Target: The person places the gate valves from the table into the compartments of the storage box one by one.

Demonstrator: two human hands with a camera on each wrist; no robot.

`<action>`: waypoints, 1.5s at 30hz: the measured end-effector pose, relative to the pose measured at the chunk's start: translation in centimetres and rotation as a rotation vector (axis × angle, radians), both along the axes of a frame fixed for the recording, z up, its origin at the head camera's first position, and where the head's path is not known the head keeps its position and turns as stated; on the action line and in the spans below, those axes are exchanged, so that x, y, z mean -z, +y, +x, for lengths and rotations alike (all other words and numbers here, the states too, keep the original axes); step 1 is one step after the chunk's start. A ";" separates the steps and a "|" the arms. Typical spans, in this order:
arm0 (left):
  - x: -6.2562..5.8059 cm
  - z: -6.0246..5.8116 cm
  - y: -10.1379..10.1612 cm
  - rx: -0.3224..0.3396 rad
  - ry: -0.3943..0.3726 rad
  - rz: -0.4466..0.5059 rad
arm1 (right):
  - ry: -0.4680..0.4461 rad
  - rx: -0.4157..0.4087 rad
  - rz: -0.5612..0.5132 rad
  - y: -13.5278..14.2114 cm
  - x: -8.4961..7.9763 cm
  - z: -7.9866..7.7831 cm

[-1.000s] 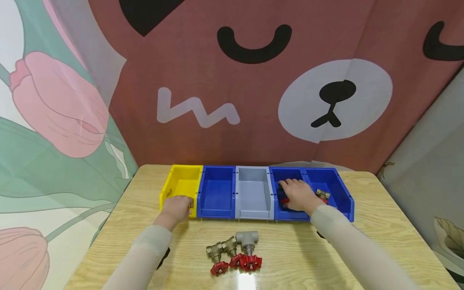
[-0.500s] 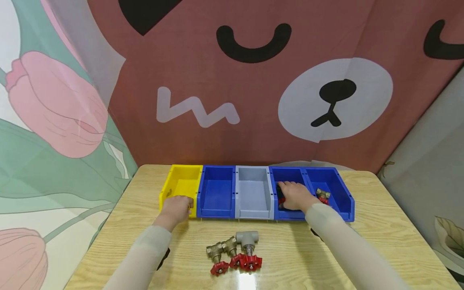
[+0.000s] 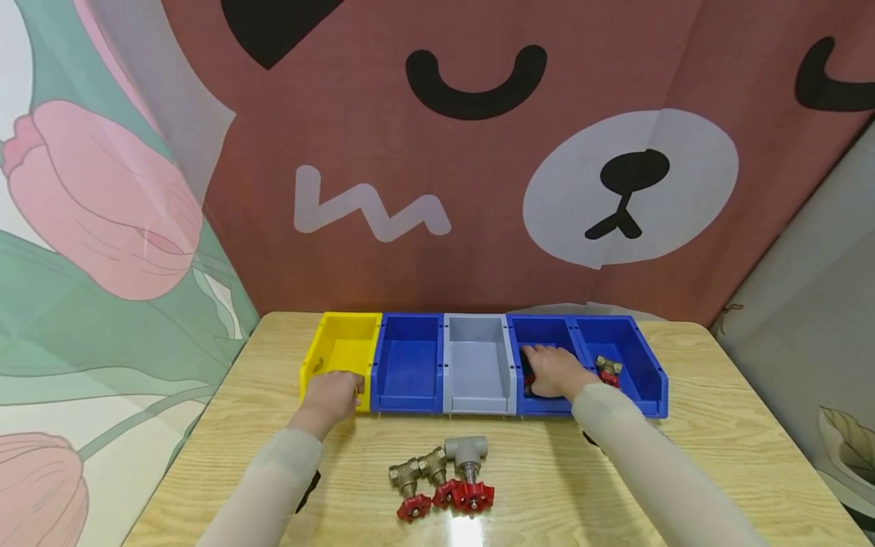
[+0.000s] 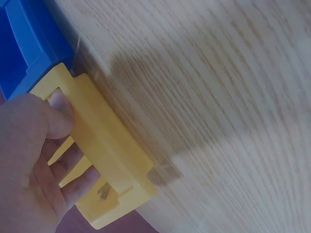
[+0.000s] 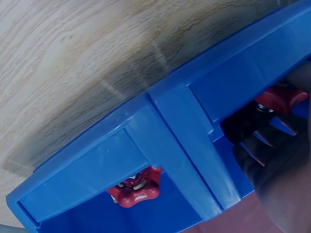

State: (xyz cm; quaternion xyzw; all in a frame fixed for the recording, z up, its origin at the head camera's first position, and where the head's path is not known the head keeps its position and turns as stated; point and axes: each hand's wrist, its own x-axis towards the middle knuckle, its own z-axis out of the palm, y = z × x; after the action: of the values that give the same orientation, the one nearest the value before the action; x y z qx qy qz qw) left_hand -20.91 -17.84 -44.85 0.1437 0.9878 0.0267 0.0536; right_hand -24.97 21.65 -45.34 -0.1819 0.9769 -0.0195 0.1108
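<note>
My left hand (image 3: pixel 333 396) grips the front of the yellow bin (image 3: pixel 347 346). In the left wrist view its thumb presses the outside of the front wall, with the other fingers inside. My right hand (image 3: pixel 557 371) reaches into the blue bin (image 3: pixel 543 328) just right of the grey one. There its fingers curl round a dark valve with a red handwheel (image 5: pixel 282 98), mostly hidden by the hand in the head view. A brass valve with a red handwheel (image 3: pixel 608 368) lies in the rightmost blue bin (image 3: pixel 652 391).
Between the hands stand another blue bin (image 3: pixel 412 368) and a grey bin (image 3: pixel 476 365), joined in the row. In front of them on the wooden table (image 3: pixel 547 486) lie two brass valves (image 3: pixel 405 477) and a grey valve (image 3: pixel 467 451), all with red handwheels. A printed cloth hangs behind.
My right hand has shifted slightly left and lower in its blue bin, uncovering more of the brass valve beside it. My left hand keeps its grip on the yellow bin.
</note>
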 end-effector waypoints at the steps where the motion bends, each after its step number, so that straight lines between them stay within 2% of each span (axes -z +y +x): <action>1: 0.1 0.0 0.0 0.001 0.004 0.003 | 0.003 -0.002 0.000 0.0 0.0 0.0; 11: 0.2 0.0 -0.1 -0.002 -0.014 0.007 | 0.025 -0.016 0.004 0.1 -0.2 0.8; 18: 0.2 -0.1 -0.2 0.001 -0.023 0.021 | 0.134 -0.056 -0.039 0.3 0.1 2.0; 26: 0.2 -0.1 -0.3 0.006 -0.013 0.017 | 0.222 -0.066 -0.090 0.3 -0.8 3.4; 35: 0.1 -0.2 0.0 0.002 -0.010 0.013 | 0.422 -0.135 -0.185 2.3 -0.4 5.5; 45: 0.0 0.0 -0.1 0.000 -0.017 0.014 | 0.589 -0.157 -0.309 4.1 -0.4 8.4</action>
State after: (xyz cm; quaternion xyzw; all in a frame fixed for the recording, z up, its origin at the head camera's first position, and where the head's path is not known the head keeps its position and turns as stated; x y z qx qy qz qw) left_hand -20.89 -17.93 -44.86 0.1438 0.9871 0.0346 0.0608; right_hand -16.55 25.73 -44.95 -0.2691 0.9355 -0.1051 -0.2035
